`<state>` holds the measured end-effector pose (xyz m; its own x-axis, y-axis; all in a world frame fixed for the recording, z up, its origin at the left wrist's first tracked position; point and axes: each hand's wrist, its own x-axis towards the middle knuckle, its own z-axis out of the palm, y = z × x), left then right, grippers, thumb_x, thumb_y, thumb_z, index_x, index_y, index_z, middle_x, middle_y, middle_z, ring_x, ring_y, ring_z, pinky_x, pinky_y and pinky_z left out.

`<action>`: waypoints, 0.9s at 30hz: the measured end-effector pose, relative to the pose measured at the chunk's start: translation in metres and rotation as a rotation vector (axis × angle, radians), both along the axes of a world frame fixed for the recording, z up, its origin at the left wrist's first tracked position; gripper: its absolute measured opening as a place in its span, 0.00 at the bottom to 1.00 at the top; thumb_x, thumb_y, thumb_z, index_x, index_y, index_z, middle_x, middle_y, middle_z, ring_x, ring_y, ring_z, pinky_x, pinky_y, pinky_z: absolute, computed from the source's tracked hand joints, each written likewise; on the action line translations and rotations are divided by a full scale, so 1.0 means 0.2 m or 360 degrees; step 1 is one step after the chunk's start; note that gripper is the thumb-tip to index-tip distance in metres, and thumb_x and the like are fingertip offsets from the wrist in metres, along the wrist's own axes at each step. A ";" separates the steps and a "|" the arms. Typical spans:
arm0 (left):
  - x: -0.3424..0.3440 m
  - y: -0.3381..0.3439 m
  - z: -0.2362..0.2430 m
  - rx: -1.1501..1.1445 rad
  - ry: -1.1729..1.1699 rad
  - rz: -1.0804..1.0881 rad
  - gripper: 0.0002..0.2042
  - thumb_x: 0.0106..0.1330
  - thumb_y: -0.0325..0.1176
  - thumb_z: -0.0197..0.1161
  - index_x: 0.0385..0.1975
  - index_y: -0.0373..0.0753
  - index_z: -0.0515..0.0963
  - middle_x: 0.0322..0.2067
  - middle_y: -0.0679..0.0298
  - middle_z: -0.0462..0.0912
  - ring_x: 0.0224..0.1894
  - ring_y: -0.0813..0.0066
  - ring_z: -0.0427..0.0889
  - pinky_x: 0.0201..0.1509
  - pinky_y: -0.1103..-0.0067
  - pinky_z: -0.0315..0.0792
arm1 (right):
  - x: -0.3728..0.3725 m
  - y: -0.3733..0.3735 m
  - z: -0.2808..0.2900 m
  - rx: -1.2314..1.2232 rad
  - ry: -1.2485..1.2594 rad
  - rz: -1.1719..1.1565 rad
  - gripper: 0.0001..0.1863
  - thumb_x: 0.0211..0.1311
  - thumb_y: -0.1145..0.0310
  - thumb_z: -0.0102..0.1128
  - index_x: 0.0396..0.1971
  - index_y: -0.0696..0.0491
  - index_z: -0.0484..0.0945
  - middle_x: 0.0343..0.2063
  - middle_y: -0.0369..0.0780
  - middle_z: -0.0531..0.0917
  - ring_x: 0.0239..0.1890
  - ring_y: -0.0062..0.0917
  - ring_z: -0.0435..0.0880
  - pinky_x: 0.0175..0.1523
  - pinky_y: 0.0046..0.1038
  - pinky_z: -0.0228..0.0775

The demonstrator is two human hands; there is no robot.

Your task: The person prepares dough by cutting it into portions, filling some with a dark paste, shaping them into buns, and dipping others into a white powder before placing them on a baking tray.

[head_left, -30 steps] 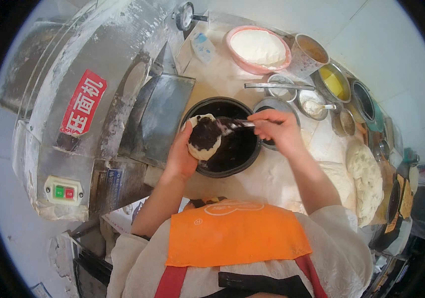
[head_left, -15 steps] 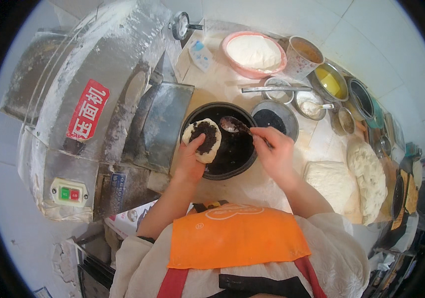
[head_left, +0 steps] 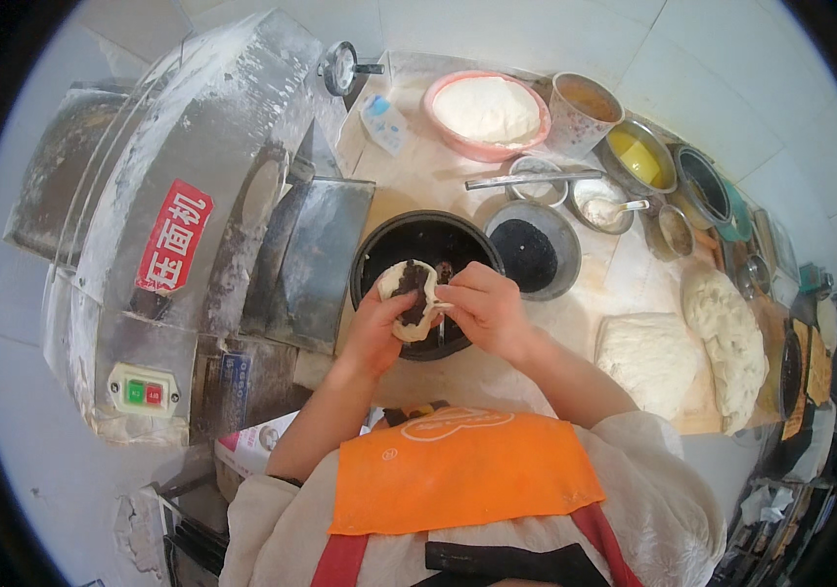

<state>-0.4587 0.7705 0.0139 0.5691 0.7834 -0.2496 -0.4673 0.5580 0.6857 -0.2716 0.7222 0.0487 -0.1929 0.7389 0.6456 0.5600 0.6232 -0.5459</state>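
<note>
My left hand (head_left: 372, 331) is closed round a flattened round of dough (head_left: 392, 282), its thumb pressing on the dark filling (head_left: 413, 286) in the middle. The fingers of my right hand (head_left: 487, 311) pinch the right edge of that dough and pull it up, so the round is partly folded. Both hands are over the near part of a round black pot (head_left: 373, 235). A spoon (head_left: 445, 268) lies in the pot just behind the right fingers, mostly hidden by the hands and dough.
A steel bowl of black grains (head_left: 563, 254) touches the pot's right side. Behind stand a pink basin of flour (head_left: 489, 110), a cup (head_left: 585, 103) and smaller bowls. Dough slabs (head_left: 645, 362) lie at right. A floury machine (head_left: 213, 147) with a metal tray (head_left: 316, 264) fills the left.
My right hand has let go of the spoon, leaving it in the pot, and moved left to pinch the dough's edge. The dough round has gone from flat to partly folded.
</note>
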 end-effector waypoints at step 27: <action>0.10 0.00 0.13 0.0092 0.0179 -0.0210 0.17 0.63 0.22 0.51 0.53 0.35 0.72 0.50 0.57 0.78 0.48 0.66 0.81 0.51 0.70 0.78 | 0.14 0.04 0.09 -0.0901 0.0516 -0.0180 0.24 0.41 0.78 0.70 0.44 0.56 0.81 0.28 0.40 0.81 0.30 0.26 0.81 0.36 0.25 0.72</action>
<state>-0.4380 0.7709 0.0403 0.6392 0.7186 -0.2741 -0.3113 0.5676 0.7622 -0.2433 0.7308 0.0668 0.0443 0.9854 0.1642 0.3576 0.1378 -0.9237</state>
